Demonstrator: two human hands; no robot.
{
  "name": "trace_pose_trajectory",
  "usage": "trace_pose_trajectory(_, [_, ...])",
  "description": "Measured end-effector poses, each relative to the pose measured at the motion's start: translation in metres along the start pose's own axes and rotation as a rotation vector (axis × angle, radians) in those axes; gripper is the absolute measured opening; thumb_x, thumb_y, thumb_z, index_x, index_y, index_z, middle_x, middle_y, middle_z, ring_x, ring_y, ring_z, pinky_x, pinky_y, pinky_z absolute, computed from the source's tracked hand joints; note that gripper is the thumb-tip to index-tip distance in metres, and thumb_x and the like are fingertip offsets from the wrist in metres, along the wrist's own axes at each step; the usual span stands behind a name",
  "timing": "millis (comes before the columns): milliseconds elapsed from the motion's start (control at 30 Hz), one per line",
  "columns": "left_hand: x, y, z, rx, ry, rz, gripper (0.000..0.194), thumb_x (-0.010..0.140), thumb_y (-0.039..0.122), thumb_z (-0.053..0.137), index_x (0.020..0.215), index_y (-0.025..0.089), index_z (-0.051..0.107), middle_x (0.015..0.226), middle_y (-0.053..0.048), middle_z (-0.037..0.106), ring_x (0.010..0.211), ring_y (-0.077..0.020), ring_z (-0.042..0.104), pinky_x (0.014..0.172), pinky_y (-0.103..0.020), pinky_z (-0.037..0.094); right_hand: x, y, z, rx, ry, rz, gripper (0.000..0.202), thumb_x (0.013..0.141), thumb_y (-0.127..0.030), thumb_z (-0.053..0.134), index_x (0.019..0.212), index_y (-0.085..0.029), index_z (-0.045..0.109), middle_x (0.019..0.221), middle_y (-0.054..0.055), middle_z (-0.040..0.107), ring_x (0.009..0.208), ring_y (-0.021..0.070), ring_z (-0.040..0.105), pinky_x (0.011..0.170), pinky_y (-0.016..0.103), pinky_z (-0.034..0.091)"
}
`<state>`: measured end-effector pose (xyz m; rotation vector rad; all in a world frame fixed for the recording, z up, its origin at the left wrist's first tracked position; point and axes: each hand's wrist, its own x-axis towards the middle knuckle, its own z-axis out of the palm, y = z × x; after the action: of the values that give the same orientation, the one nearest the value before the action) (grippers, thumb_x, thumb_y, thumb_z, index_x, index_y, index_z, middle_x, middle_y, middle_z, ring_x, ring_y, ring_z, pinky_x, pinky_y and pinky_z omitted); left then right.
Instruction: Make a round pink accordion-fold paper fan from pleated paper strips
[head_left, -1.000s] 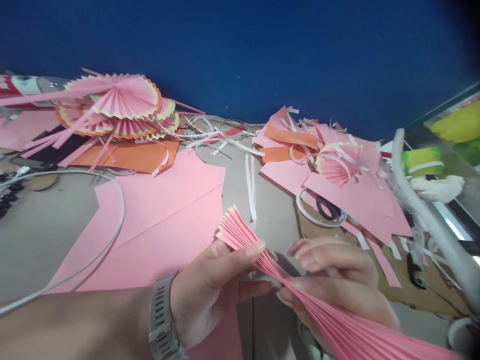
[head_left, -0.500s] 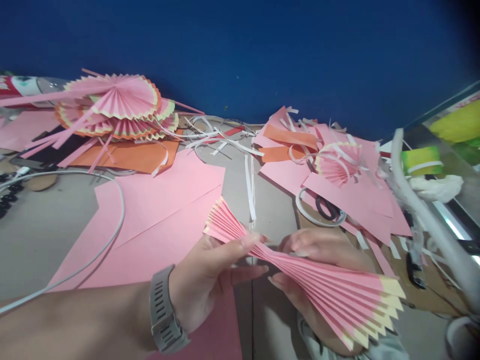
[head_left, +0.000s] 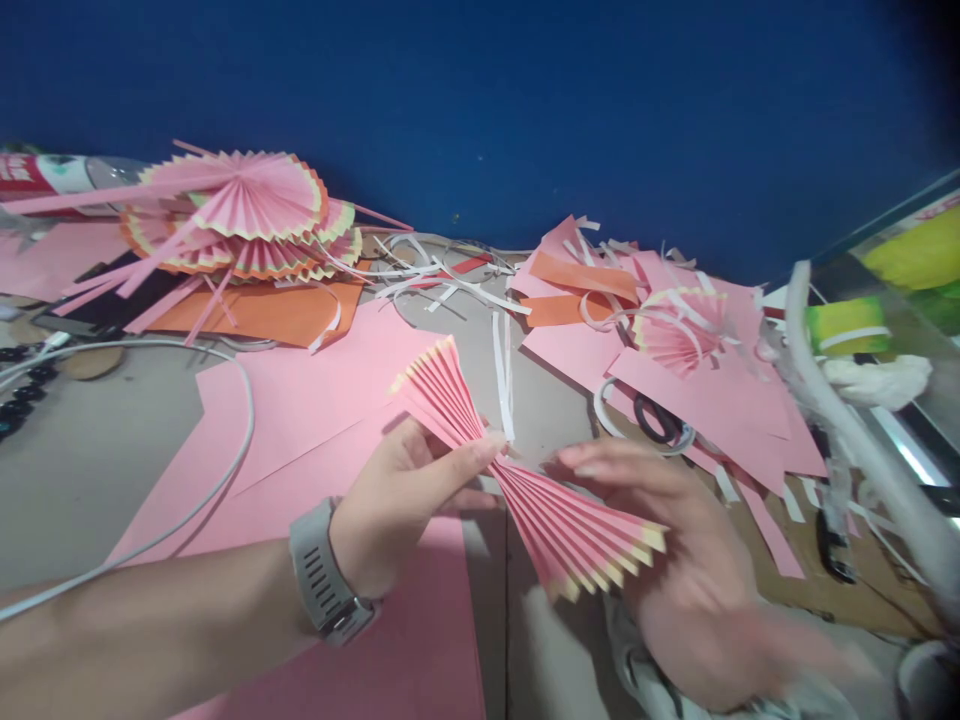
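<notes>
My left hand (head_left: 409, 495) is clamped on the fan (head_left: 574, 525) at its waist, over the pink sheets' (head_left: 300, 400) right edge; both ends flare. My right hand (head_left: 686, 565), right of the sheets, is open, blurred; can't tell if it touches. Looks like waist-gathering; next move needs a tight pinch.

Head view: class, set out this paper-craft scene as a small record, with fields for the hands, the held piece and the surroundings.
Left hand: pinches pleated paper at its narrow middle
Right hand: open, blurred, by the paper's right end; contact unclear
Held piece: pink, yellow-edged, fanned at both ends
Far left: pleated rosettes over orange paper
Beneath left hand: pink sheets
</notes>
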<state>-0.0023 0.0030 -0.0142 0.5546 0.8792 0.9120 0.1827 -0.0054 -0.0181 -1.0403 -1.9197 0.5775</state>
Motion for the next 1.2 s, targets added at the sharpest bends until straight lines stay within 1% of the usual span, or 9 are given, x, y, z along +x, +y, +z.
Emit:
trace_pose_trajectory(67, [0.004, 0.003, -0.003, 0.112, 0.028, 0.063, 0.019, 0.077, 0.032, 0.066, 0.087, 0.016, 0.063, 0.083, -0.001, 0.064, 0.074, -0.011, 0.062, 0.067, -0.023, 0.055, 0.004, 0.002, 0.0, 0.154, 0.005, 0.182, 0.033, 0.092, -0.045, 0.03, 0.102, -0.026, 0.054, 0.097, 0.007, 0.06, 0.09, 0.0223, 0.061, 0.075, 0.036, 0.053])
trace_pose_trajectory(167, [0.008, 0.004, -0.005, 0.242, 0.013, 0.105, 0.021, 0.076, 0.032, 0.066, 0.089, 0.015, 0.062, 0.078, -0.001, 0.064, 0.066, -0.0099, 0.061, 0.062, -0.023, 0.056, 0.009, 0.002, 0.0, 0.161, -0.197, 0.397, 0.018, 0.088, -0.037, 0.048, 0.099, -0.027, 0.058, 0.092, 0.002, 0.065, 0.082, 0.0169, 0.063, 0.07, 0.026, 0.052])
trace_pose_trajectory(300, [0.01, 0.002, -0.007, 0.346, -0.028, 0.07, 0.02, 0.074, 0.03, 0.067, 0.084, 0.013, 0.062, 0.072, -0.001, 0.062, 0.063, -0.0113, 0.061, 0.061, -0.025, 0.057, 0.01, -0.003, 0.002, 0.045, -0.407, 0.459, 0.011, 0.089, -0.029, 0.049, 0.086, -0.025, 0.058, 0.078, -0.004, 0.065, 0.07, 0.0107, 0.061, 0.062, 0.02, 0.046])
trace_pose_trajectory(533, [0.007, 0.004, -0.003, 0.348, 0.043, 0.055, 0.018, 0.074, 0.027, 0.067, 0.082, 0.012, 0.063, 0.072, -0.001, 0.065, 0.054, -0.009, 0.06, 0.05, -0.017, 0.052, 0.004, -0.006, 0.005, -0.264, -0.364, 0.332, 0.017, 0.09, -0.027, 0.044, 0.075, -0.021, 0.053, 0.057, -0.006, 0.055, 0.049, 0.0092, 0.051, 0.051, 0.022, 0.036])
trace_pose_trajectory(767, [0.005, 0.001, -0.002, 0.32, 0.103, 0.064, 0.019, 0.072, 0.03, 0.068, 0.067, 0.013, 0.064, 0.053, 0.001, 0.06, 0.046, -0.0089, 0.057, 0.048, -0.019, 0.052, 0.002, -0.009, 0.008, -0.285, -0.297, 0.217, 0.016, 0.087, -0.023, 0.045, 0.074, -0.021, 0.055, 0.052, -0.006, 0.056, 0.046, 0.0109, 0.052, 0.048, 0.023, 0.037])
trace_pose_trajectory(900, [0.007, -0.001, -0.006, 0.246, 0.061, 0.082, 0.021, 0.077, 0.035, 0.063, 0.079, 0.014, 0.063, 0.072, -0.002, 0.066, 0.061, -0.0123, 0.062, 0.058, -0.025, 0.056, 0.002, -0.006, 0.004, -0.172, -0.271, 0.197, 0.01, 0.087, -0.024, 0.047, 0.092, -0.022, 0.055, 0.07, -0.004, 0.064, 0.059, 0.0107, 0.06, 0.056, 0.021, 0.044])
trace_pose_trajectory(1000, [0.008, -0.001, -0.007, 0.187, 0.073, 0.08, 0.025, 0.079, 0.037, 0.062, 0.09, 0.014, 0.061, 0.084, -0.005, 0.066, 0.069, -0.014, 0.063, 0.063, -0.028, 0.056, 0.003, -0.003, 0.002, -0.145, -0.241, 0.127, 0.043, 0.078, -0.041, 0.061, 0.114, -0.021, 0.048, 0.099, 0.003, 0.064, 0.085, 0.0159, 0.062, 0.072, 0.024, 0.049])
trace_pose_trajectory(1067, [0.007, -0.001, -0.007, 0.153, 0.064, 0.069, 0.026, 0.079, 0.037, 0.061, 0.091, 0.014, 0.062, 0.085, -0.005, 0.066, 0.069, -0.0128, 0.063, 0.064, -0.027, 0.056, 0.004, -0.001, 0.004, -0.254, -0.221, 0.048, 0.054, 0.073, -0.043, 0.067, 0.117, -0.019, 0.048, 0.106, 0.006, 0.061, 0.096, 0.0195, 0.058, 0.083, 0.029, 0.046])
trace_pose_trajectory(1200, [0.006, -0.004, -0.006, 0.152, 0.054, 0.037, 0.026, 0.08, 0.037, 0.061, 0.087, 0.013, 0.066, 0.082, -0.004, 0.065, 0.071, -0.0122, 0.062, 0.071, -0.028, 0.056, 0.006, 0.001, 0.008, -0.472, -0.155, -0.088, 0.028, 0.08, -0.023, 0.061, 0.106, -0.015, 0.055, 0.097, 0.008, 0.063, 0.095, 0.0218, 0.055, 0.088, 0.037, 0.041])
